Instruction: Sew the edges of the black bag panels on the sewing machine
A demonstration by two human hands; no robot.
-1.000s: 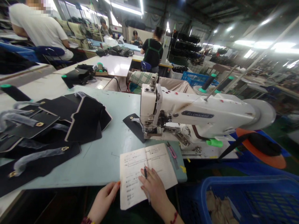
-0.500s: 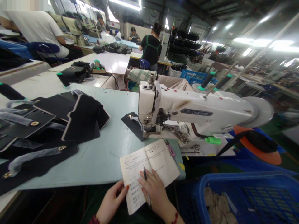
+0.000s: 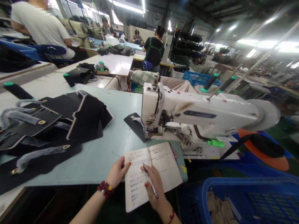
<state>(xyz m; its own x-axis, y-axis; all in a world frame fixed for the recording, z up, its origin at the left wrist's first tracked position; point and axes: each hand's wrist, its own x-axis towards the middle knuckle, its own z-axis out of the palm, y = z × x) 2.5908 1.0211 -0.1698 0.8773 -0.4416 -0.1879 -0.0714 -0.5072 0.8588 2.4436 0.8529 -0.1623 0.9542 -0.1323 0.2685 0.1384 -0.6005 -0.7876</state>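
An open notebook (image 3: pixel 137 193) with handwriting lies partly on the pale green table (image 3: pixel 102 168) and partly over its front edge. My left hand (image 3: pixel 119 171) pinches the notebook's left edge, thumb on the page. In my right hand (image 3: pixel 154 183) is a pen (image 3: pixel 153 188), its tip by the upper written lines of the left page while the hand rests across the middle. Behind the notebook stands a white sewing machine (image 3: pixel 187 109), with a black leather piece (image 3: pixel 135 126) beside its needle area. Pink-handled snips (image 3: pixel 173 151) lie at the notebook's upper right corner.
Black bag panels (image 3: pixel 86 121) with wrapped handles are piled at left. A blue crate (image 3: pixel 207 183) holding beige cloth stands at lower right, an orange and black cap (image 3: pixel 263 149) above it. Several people work at tables behind, one in a white shirt (image 3: pixel 44 28).
My left hand has moved up along the notebook's left edge, showing more of the forearm and bracelet. The pen now leans differently in my right hand. The view has shifted slightly.
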